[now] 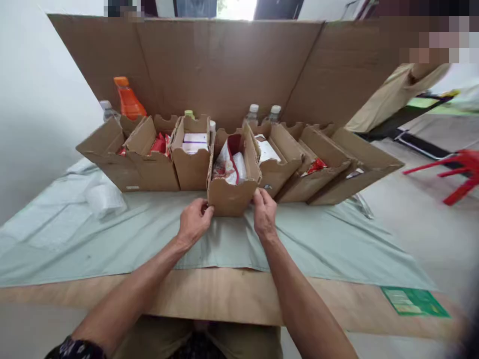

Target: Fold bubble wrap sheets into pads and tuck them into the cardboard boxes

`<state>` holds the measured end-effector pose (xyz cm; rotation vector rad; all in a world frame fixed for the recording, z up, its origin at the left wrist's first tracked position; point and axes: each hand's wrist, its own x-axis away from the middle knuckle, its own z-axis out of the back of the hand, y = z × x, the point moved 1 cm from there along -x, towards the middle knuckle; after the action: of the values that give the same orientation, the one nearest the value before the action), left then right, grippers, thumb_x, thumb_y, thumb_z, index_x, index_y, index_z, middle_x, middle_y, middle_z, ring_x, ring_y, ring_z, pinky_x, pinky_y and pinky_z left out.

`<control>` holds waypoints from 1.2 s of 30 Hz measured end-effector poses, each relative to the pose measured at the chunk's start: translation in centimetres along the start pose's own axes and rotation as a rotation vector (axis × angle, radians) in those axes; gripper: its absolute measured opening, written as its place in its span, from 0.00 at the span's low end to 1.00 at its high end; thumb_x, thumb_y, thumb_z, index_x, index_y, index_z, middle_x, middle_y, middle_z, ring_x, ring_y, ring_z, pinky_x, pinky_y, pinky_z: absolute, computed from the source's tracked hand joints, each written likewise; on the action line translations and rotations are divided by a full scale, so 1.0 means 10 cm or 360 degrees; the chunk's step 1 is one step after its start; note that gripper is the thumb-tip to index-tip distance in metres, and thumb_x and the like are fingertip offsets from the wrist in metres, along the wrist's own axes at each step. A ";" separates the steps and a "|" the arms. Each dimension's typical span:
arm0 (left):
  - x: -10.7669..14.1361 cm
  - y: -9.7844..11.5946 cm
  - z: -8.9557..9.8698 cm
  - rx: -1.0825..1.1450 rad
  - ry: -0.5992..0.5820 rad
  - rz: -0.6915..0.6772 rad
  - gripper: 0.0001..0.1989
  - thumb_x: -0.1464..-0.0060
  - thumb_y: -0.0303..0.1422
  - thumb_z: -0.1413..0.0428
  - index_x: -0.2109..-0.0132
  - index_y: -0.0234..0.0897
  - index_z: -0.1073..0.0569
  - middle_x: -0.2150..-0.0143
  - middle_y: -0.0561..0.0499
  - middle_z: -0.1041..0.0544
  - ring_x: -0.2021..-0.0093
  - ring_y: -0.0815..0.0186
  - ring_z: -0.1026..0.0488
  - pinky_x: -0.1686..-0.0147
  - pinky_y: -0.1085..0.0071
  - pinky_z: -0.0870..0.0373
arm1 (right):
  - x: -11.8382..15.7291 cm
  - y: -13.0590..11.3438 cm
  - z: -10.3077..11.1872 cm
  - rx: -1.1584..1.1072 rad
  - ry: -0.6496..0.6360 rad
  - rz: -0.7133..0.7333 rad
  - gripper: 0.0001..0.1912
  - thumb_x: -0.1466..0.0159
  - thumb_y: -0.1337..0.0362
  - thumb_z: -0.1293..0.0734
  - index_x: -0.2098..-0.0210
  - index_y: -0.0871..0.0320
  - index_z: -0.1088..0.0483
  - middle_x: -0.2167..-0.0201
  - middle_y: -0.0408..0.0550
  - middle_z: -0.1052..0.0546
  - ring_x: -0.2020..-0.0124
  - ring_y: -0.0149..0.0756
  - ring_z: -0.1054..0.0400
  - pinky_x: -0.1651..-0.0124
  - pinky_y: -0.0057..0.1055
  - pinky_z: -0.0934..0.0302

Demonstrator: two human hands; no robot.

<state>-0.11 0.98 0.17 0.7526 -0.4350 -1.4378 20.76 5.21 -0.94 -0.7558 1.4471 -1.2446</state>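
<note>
A narrow, open-topped cardboard box stands in the middle, nearer to me than the boxes on both sides. Inside it lies a red and white plastic bag. My left hand grips the box's lower left edge between thumb and fingers. On the lower right edge, my right hand is closed in the same way. Left of this box is a box with white and purple packs; to the right is a box with a white pack.
More cardboard boxes with red packets stand in the row. Bottles, one an orange bottle, stand behind, before a tall cardboard panel. Clear plastic wrap lies left on the green cloth; a green leaflet lies right.
</note>
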 end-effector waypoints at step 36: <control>-0.29 -0.18 -0.30 0.0068 0.0052 0.0078 0.15 0.38 0.35 0.44 0.49 0.35 0.20 0.69 0.51 0.19 0.68 0.63 0.24 0.63 0.69 0.34 | -0.71 -0.68 0.39 0.1142 -0.0069 0.0326 0.10 0.36 0.59 0.34 0.60 0.52 0.22 0.75 0.45 0.21 0.67 0.43 0.25 0.59 0.36 0.34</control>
<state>0.31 4.44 -2.69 0.7935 -0.4569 -1.3721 25.32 8.74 7.95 -0.1415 0.9063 -1.4402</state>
